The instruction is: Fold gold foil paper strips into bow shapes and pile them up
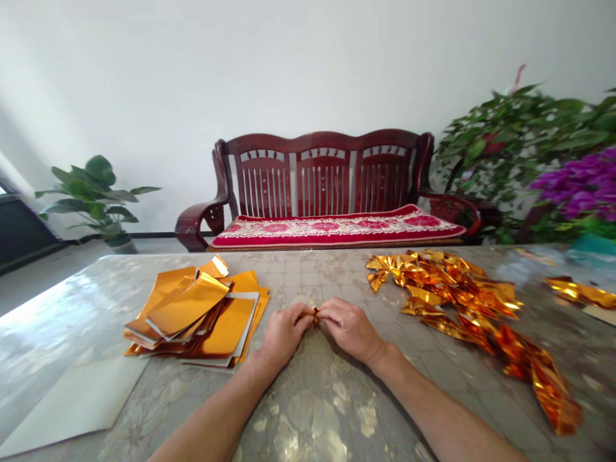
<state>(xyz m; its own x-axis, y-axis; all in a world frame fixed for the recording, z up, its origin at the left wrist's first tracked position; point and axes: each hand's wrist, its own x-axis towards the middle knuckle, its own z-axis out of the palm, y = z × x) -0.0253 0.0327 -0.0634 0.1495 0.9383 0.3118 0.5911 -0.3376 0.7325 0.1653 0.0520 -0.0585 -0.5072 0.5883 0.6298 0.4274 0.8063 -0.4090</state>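
The left hand (283, 335) and right hand (349, 330) are pinching from opposite sides, their fingers curled nearly shut on a small twist of shiny gold foil (316, 316), gripping it at its narrow middle above a grey marble-patterned tabletop (317, 410). Left of that twist, a loose stack of flat gold foil sheets (195, 314) is lying within reach; right of it, a heap of crinkled gold foil strips (447, 295) is sprawling.

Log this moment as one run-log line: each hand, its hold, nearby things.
left hand: pinches gold foil twist | right hand: same | nearby: foil sheets, folded foil
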